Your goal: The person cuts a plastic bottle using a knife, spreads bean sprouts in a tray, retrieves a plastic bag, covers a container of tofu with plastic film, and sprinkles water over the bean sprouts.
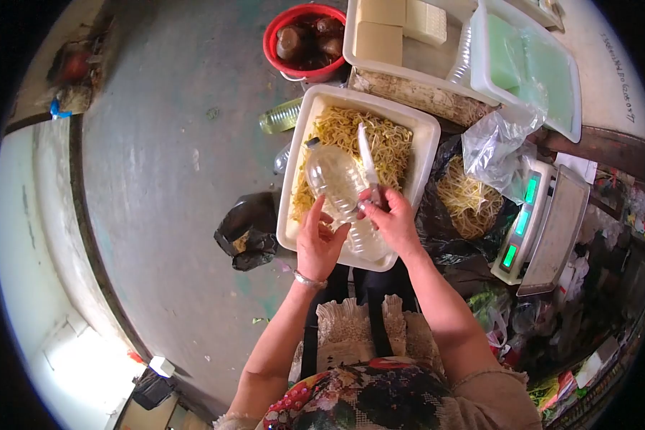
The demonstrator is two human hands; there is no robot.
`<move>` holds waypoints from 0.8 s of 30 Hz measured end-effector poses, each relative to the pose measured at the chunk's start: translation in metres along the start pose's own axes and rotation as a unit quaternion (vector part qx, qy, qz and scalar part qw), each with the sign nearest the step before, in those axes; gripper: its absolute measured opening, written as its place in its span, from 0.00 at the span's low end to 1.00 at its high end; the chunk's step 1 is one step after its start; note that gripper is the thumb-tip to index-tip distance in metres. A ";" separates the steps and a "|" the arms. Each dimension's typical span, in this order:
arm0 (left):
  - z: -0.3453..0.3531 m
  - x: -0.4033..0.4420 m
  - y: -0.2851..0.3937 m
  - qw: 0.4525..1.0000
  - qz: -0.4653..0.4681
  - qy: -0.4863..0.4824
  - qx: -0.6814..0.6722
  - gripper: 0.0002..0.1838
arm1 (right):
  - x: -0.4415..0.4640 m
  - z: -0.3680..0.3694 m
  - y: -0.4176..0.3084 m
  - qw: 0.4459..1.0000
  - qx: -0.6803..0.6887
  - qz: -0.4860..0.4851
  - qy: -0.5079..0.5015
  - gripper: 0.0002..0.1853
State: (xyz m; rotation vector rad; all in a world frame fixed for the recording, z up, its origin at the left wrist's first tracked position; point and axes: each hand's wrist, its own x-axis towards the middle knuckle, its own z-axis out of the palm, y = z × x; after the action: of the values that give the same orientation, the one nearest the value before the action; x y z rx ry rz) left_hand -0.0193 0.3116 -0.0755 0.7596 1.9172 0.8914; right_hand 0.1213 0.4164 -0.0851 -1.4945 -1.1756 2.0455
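Note:
A clear plastic bottle (331,172) with a dark cap lies over a white tub (430,154) of bean sprouts (390,136). My right hand (388,218) is closed on a knife (367,154), whose pale blade points away from me above the sprouts. Its fingertips are beside the bottle's ribbed lower part. At the bottle's left side is my left hand (321,240), fingers apart, with a bracelet (309,280) at the wrist. Whether its fingers touch the bottle is hard to tell.
Beyond the tub stand a red bucket (271,43) and a white bin with blocks (380,41). On the right are a black bag of sprouts (469,197) and a scale (527,222). A black bag (247,229) and a green-tinted bottle (281,117) lie left.

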 end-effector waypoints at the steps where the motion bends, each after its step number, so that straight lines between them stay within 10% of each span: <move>1: -0.002 -0.001 -0.001 0.995 0.017 -0.028 -0.098 0.36 | -0.005 0.006 0.000 1.000 0.007 0.003 -0.017 0.06; 18: -0.042 -0.009 0.007 0.994 0.102 -0.038 -0.020 0.09 | -0.024 0.035 -0.002 0.967 0.172 0.106 -0.156 0.12; 24: -0.092 0.019 -0.021 0.987 -0.012 0.144 -0.070 0.02 | -0.004 0.003 0.043 0.999 -0.001 0.007 0.041 0.14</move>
State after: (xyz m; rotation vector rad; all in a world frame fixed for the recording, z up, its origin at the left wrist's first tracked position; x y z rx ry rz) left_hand -0.1122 0.2887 -0.0676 0.5462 2.0805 1.1592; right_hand 0.1284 0.3868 -0.1158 -1.5752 -1.1397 1.9721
